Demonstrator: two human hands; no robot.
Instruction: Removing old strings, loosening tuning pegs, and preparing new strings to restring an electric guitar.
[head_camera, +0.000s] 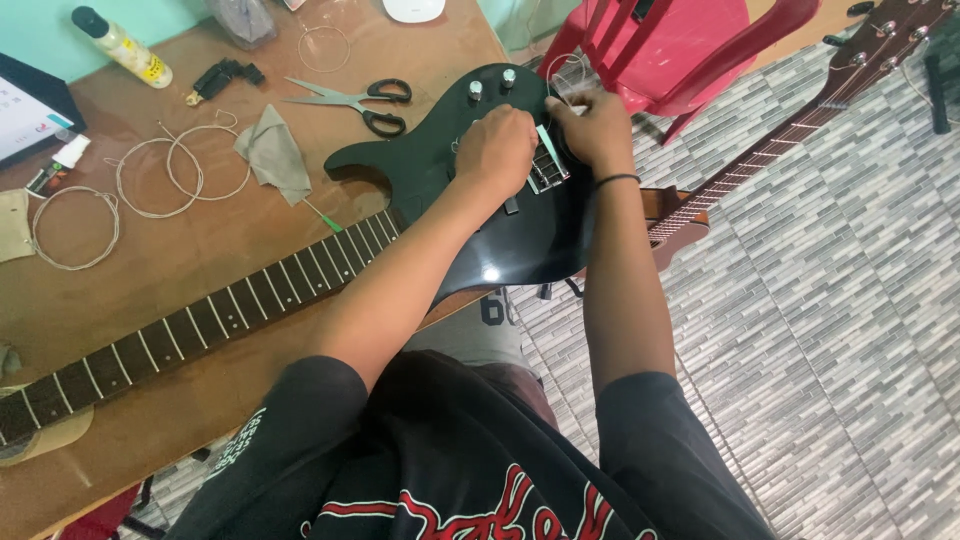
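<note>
- Bottom of frame: person's black tee w/ red print, both forearms reaching up toward frame center.
- Black electric guitar (500, 235) lies flat on brown table (180, 260), body at center, neck running to lower left w/ bare fretboard (200, 325).
- Left hand (497, 150) rests on guitar body at the bridge area, fingers curled shut; can't tell what's under them.
- Right hand (595, 125) just beside it, upper center, fingers pinched closed on a thin string (560, 75) looping up from the bridge; black band on that wrist.
- Two metal knobs (492, 83) on body just above left hand.
- Second guitar (800, 130), brown, w/ neck going to upper right, sits partly under the black one, over tiled floor (830, 330).
- Table, upper left: grey cloth (275, 155), scissors (355, 100), coiled strings (180, 175), small bottle (120, 45).
- Red plastic chair (690, 45) top center-right, behind right hand.
</note>
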